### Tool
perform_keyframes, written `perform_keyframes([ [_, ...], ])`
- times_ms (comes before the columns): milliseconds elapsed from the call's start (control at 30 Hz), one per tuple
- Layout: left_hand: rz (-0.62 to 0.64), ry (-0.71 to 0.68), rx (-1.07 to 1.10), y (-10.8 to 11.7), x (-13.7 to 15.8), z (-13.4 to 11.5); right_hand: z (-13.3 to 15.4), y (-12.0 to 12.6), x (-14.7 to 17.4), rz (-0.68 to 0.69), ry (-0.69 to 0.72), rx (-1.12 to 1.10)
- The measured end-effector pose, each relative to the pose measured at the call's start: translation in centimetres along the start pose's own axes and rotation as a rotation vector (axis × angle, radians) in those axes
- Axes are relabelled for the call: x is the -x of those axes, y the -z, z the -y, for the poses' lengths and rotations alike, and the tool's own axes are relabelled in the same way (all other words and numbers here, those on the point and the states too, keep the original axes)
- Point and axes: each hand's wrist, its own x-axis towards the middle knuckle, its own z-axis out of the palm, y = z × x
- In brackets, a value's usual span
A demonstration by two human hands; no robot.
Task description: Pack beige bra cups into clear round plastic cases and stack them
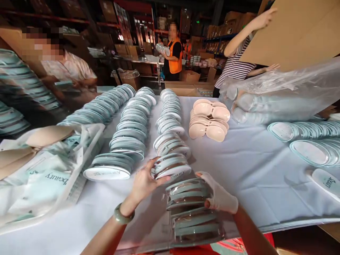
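Note:
A row of oval clear-plastic packs [171,141] with pale green edges and white printed fronts runs down the table towards me. My left hand [145,182], with a green bangle at the wrist, grips a few packs [174,166] in this row from the left, fingers on top and thumb at the near face. My right hand [219,193], in a white glove with bare fingertips, is curled round the right side of the nearest packs [190,193]. Those packs lie tilted against one another at the table's front edge.
More rows of packs [130,124] stand to the left, others [308,152] lie at right. Beige bra cups [208,120] are piled mid-table. A white tray [77,191] holds cups and printed bags. Clear plastic wrap [287,92] covers packs at back right. Several co-workers stand around.

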Motion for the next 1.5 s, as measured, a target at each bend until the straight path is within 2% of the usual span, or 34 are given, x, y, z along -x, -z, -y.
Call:
perform_keyframes([
  [67, 0.022, -0.076, -0.048, -0.7, 0.4, 1.3, 1.0, -0.1, -1.2, 0.073, 0.002, 0.036],
  [200, -0.239, -0.244, 0.000, -1.4, 3.1, 2.9, 3.0, 0.5, -3.7, 0.166, 0.001, 0.201],
  [233, -0.230, -0.274, 0.028, -1.4, 4.1, 3.0, 3.2, 0.5, -4.0, 0.187, 0.000, 0.256],
  [267, -0.165, -0.288, 0.060, -1.3, 5.0, 3.0, 3.2, 0.3, -4.3, 0.196, -0.007, 0.310],
  [333, 0.043, -0.251, 0.143, -1.3, 6.6, 2.7, 3.3, -0.3, -4.7, 0.173, -0.029, 0.391],
  [367, 0.120, -0.196, 0.202, -1.3, 7.0, 2.4, 3.4, -0.6, -5.0, 0.138, -0.033, 0.409],
  [400, 0.143, -0.121, 0.274, -1.3, 7.2, 2.1, 3.7, -0.8, -5.4, 0.095, -0.024, 0.404],
  [433, 0.110, -0.043, 0.360, -1.1, 7.1, 1.7, 4.3, -1.0, -6.0, 0.048, -0.004, 0.379],
  [567, -0.208, 0.171, 0.810, 0.6, 4.7, -0.4, 8.8, -1.1, -10.1, -0.149, 0.112, 0.158],
  [633, -0.269, 0.248, 1.052, 1.7, 3.0, -1.8, 11.4, -0.9, -12.4, -0.218, 0.195, 0.086],
  [700, -0.277, 0.303, 1.258, 2.6, 1.6, -2.9, 13.3, -1.1, -13.8, -0.357, 0.353, 0.080],
  [767, -0.260, 0.345, 1.426, 3.2, 0.7, -3.7, 14.2, -2.1, -14.1, -0.545, 0.583, 0.218],
  [833, -0.213, 0.392, 1.563, 3.3, 0.4, -4.0, 14.2, -3.7, -13.6, -0.657, 0.775, 0.512],
  [900, -0.179, 0.403, 1.650, 3.0, 0.5, -3.9, 13.6, -5.1, -13.1, -0.694, 0.845, 0.821],
  [933, -0.179, 0.391, 1.676, 2.7, 0.7, -3.9, 13.3, -5.6, -12.9, -0.719, 0.852, 0.910],
  [1000, -0.195, 0.392, 1.705, 2.1, 1.1, -3.8, 13.0, -5.8, -13.1, -0.796, 0.855, 0.938],
  [1067, -0.233, 0.442, 1.706, 1.5, 1.5, -3.7, 12.9, -5.1, -13.7, -0.844, 0.874, 0.833],
  [1167, -0.261, 0.462, 1.669, 1.2, 1.9, -3.5, 13.2, -3.8, -14.2, -0.795, 0.930, 0.734],
  [1233, -0.245, 0.419, 1.643, 1.1, 2.0, -3.3, 13.5, -3.4, -14.0, -0.748, 0.966, 0.825],
  [1367, -0.226, 0.396, 1.621, 1.0, 2.2, -2.6, 13.9, -3.3, -12.6, -0.779, 0.930, 1.036],
  [1433, -0.197, 0.366, 1.602, 1.0, 2.7, -1.8, 14.1, -2.6, -11.7, -0.763, 0.916, 0.960],
  [1500, -0.110, 0.343, 1.542, 1.2, 3.4, -1.0, 14.4, -1.2, -11.0, -0.698, 0.893, 0.672],
])
